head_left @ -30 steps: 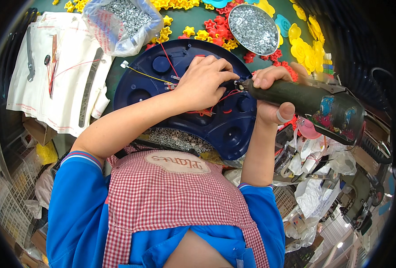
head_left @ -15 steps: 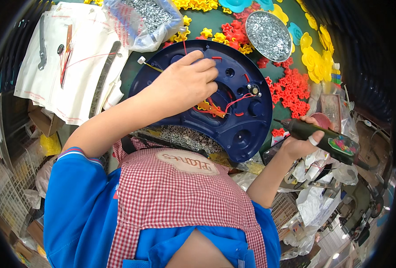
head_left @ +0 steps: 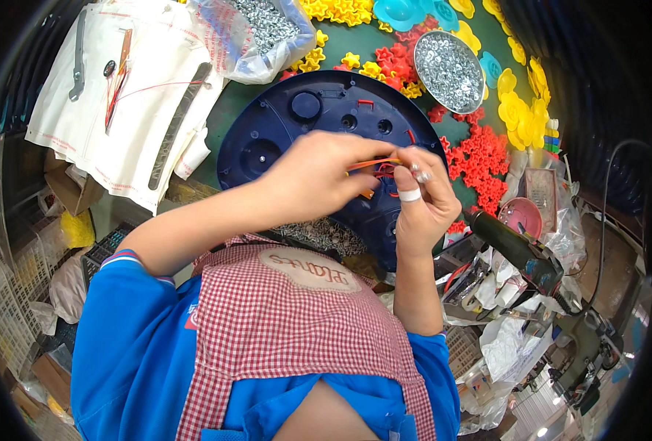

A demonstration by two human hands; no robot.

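1 navy shell (head_left: 289, 130) sits part-hidden behind left hand (head_left: 312, 173) and right hand (head_left: 427, 212), grip pinched on blurred wires (head_left: 373, 162).

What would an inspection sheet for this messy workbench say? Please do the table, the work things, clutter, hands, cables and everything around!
Surface: green tabletop, showing between scattered parts.
Work things: dark blue plastic shell on the tabletop; thin orange wires above it.
Clutter: red star pieces, yellow star pieces and small silvery parts near the shell.
Hands: right hand pinches the wires; left hand is at them, grip unclear.
Cables: black cable curves near the dark handheld tool, which neither hand holds.
Surroundings: white sheets left; crumpled wrapping lower right.
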